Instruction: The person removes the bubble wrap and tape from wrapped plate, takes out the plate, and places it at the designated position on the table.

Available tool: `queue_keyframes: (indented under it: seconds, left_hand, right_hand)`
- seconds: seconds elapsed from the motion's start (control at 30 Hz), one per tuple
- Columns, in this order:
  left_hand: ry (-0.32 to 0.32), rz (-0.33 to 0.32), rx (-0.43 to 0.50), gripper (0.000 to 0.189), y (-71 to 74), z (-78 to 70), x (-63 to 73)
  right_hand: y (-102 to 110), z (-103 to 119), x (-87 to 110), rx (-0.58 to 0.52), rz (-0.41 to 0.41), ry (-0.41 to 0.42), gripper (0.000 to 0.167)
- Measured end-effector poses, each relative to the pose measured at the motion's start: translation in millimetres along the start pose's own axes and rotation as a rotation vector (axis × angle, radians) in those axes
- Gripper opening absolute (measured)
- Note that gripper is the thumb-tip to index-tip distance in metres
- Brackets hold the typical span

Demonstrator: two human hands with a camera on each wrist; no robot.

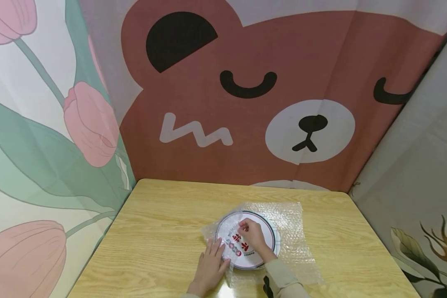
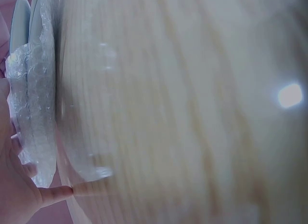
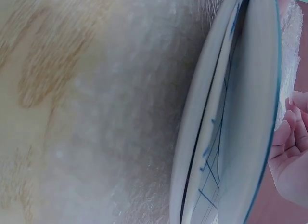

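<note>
A stack of white plates (image 1: 258, 219) lies on a sheet of bubble wrap (image 1: 290, 236). The top plate has a dark rim and red characters at its middle; below it shows a plate with blue grid lines (image 3: 209, 180). One flap of the wrap (image 2: 33, 103) is folded over the plates' left side. My left hand (image 1: 210, 263) rests with fingers spread on the wrapped left edge, thumb apart. Over the top plate, my right hand (image 1: 252, 234) has its fingers curled and pinches the flap's edge; the fingertips (image 3: 291, 120) touch the clear plastic in the right wrist view.
The wooden table (image 1: 164, 219) extends around the wrap on all sides. A curtain with a bear print (image 1: 253, 136) hangs behind the table, with a tulip-print curtain (image 1: 44, 165) to the left. A small black object (image 1: 267, 287) is by the right sleeve.
</note>
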State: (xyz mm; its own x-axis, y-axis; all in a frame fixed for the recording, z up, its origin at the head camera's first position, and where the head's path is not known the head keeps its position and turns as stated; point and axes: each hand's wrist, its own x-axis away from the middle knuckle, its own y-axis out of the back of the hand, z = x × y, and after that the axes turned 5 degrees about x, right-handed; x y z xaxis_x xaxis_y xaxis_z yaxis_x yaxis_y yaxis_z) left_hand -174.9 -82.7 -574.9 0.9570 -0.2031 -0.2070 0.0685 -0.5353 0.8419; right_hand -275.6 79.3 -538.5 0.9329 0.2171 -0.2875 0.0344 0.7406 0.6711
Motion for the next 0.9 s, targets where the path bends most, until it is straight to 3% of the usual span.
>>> queue_keyframes:
  seconds: [0.27, 0.9]
  left_hand:
    - [-0.027, -0.029, 0.017, 0.051, 1.8, -1.7, 1.7]
    - [-0.017, -0.025, 0.015, 0.052, 3.3, -1.3, 0.8]
  right_hand:
    - [-1.0, 2.0, -1.5, -0.012, 0.0, -0.003, 0.009]
    - [-4.8, 4.5, -8.4, -0.008, -0.002, -0.012, 0.01]
